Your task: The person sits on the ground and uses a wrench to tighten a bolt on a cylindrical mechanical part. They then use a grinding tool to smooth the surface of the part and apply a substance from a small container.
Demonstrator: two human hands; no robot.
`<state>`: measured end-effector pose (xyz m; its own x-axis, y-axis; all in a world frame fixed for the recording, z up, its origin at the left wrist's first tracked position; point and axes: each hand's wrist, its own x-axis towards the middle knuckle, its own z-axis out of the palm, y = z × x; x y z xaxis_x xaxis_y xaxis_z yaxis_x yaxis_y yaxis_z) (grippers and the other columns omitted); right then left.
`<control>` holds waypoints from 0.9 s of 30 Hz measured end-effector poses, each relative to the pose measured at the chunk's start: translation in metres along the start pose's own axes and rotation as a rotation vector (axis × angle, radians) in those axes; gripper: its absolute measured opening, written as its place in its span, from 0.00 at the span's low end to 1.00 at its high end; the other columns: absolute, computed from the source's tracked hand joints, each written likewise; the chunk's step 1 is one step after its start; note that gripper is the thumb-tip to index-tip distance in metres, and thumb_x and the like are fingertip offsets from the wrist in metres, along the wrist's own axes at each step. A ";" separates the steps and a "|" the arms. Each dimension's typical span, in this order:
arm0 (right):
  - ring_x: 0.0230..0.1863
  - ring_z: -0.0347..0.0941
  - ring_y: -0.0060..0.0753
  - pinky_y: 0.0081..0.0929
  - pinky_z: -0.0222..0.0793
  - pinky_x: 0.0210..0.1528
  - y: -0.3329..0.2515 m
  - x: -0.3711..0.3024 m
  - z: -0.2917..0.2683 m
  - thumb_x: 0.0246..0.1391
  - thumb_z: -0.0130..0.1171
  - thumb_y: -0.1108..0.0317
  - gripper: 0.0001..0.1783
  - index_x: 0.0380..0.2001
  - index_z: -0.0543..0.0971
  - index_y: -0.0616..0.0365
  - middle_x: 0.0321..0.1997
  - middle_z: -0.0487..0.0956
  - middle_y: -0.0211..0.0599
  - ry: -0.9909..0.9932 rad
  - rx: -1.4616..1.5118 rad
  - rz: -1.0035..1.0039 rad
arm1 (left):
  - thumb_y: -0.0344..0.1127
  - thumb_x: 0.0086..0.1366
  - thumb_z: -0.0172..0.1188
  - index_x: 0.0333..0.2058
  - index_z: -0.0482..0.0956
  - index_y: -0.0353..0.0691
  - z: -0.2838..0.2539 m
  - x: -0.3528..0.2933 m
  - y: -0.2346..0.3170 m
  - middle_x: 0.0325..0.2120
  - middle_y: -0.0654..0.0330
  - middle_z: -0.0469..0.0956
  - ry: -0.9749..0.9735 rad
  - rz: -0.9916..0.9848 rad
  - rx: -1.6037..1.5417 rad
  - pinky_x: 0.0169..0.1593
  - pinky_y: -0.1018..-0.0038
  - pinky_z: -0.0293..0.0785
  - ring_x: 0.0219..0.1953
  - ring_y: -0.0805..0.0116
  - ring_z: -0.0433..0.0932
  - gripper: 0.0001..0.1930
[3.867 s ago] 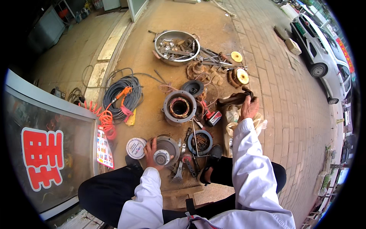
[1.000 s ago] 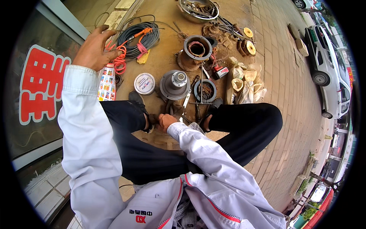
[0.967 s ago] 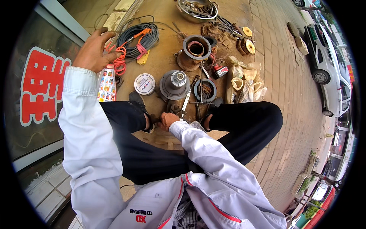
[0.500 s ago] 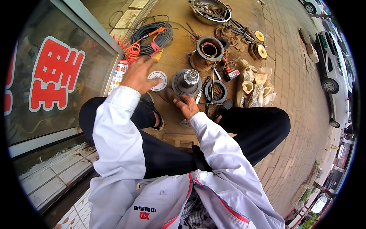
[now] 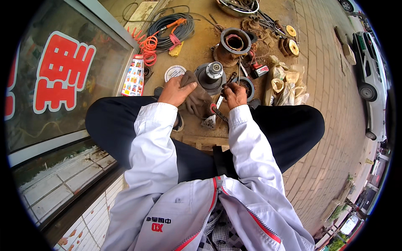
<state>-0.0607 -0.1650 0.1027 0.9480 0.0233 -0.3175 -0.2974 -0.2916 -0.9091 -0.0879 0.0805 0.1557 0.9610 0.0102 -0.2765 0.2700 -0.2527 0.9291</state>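
Note:
My left hand (image 5: 178, 90) is closed on a grey-brown cloth (image 5: 196, 95), which hangs crumpled in front of a metal part. That part is a grey flanged hub (image 5: 211, 79) with a shiny stepped shaft end on top, standing upright on the ground. To its right, my right hand (image 5: 235, 95) is closed above several tools. What its fingers hold, if anything, is hidden. A red-ended tool with a dark handle (image 5: 218, 111) lies below the hands. Left of the hub is a round white disc (image 5: 175, 73).
A hollow flanged housing (image 5: 232, 42) stands behind the hub. A cordless tool's red-and-black battery (image 5: 260, 70) and plastic bags (image 5: 289, 85) are right. A coiled dark hose (image 5: 184, 30), an orange spiral hose (image 5: 148, 48) and a glass door (image 5: 83, 75) are left. A metal basin (image 5: 228, 9) sits at the back.
My left hand has come down and right and taken the cloth. My right hand has let go of it and moved right and up to the tools. The view has shifted slightly.

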 end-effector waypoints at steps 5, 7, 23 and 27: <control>0.52 0.79 0.51 0.36 0.72 0.58 0.121 0.012 -0.009 0.44 0.68 0.58 0.26 0.47 0.83 0.59 0.48 0.82 0.55 0.024 -0.693 0.451 | 0.42 0.65 0.66 0.36 0.82 0.35 -0.027 -0.012 0.057 0.31 0.65 0.81 0.287 0.118 -0.385 0.39 0.76 0.73 0.33 0.78 0.76 0.13; 0.51 0.80 0.50 0.37 0.73 0.57 0.083 0.002 0.003 0.46 0.67 0.60 0.23 0.46 0.83 0.59 0.45 0.84 0.51 -0.011 -0.664 0.311 | 0.39 0.66 0.65 0.36 0.82 0.35 -0.049 -0.013 0.062 0.31 0.64 0.81 0.471 0.143 -0.389 0.40 0.76 0.73 0.33 0.78 0.76 0.11; 0.66 0.64 0.59 0.43 0.67 0.65 0.024 0.012 0.022 0.47 0.71 0.63 0.45 0.69 0.64 0.50 0.74 0.57 0.50 -0.193 -0.820 -0.095 | 0.41 0.56 0.68 0.50 0.81 0.35 0.017 0.122 -0.060 0.43 0.38 0.81 0.210 0.106 0.435 0.53 0.59 0.75 0.49 0.43 0.80 0.24; 0.63 0.67 0.60 0.46 0.69 0.61 0.027 0.012 0.016 0.47 0.68 0.65 0.45 0.69 0.64 0.50 0.75 0.55 0.48 -0.226 -0.833 -0.106 | 0.36 0.57 0.68 0.49 0.83 0.41 0.028 0.118 -0.057 0.44 0.44 0.80 0.107 0.013 0.630 0.53 0.57 0.74 0.49 0.43 0.78 0.20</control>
<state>-0.0591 -0.1571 0.0700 0.8942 0.2535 -0.3691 0.0550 -0.8802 -0.4714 0.0085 0.0693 0.0633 0.9735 0.0918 -0.2094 0.2022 -0.7734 0.6008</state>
